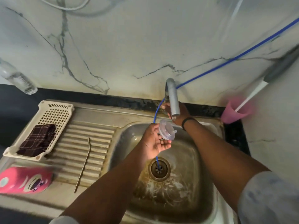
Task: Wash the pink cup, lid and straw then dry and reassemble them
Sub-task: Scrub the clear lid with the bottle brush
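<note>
My left hand [154, 141] holds the clear plastic lid [166, 130] over the sink basin [199, 159], just under the grey tap spout [172, 97]. My right hand [177, 113] reaches behind the spout, its fingers mostly hidden by it. The pink cup [24, 180] with cartoon faces lies on its side at the left on the steel drainboard [90, 131]. The metal straw [84, 164] lies on the drainboard ridges, apart from the cup.
A cream plastic basket [53, 113] with a dark checked cloth [38, 139] stands at the back left. A thin blue tube [226, 60] runs from the wall down into the drain [159, 168]. A pink tumbler [235, 110] holding a white stick stands at the right. A clear bottle [17, 78] lies far left.
</note>
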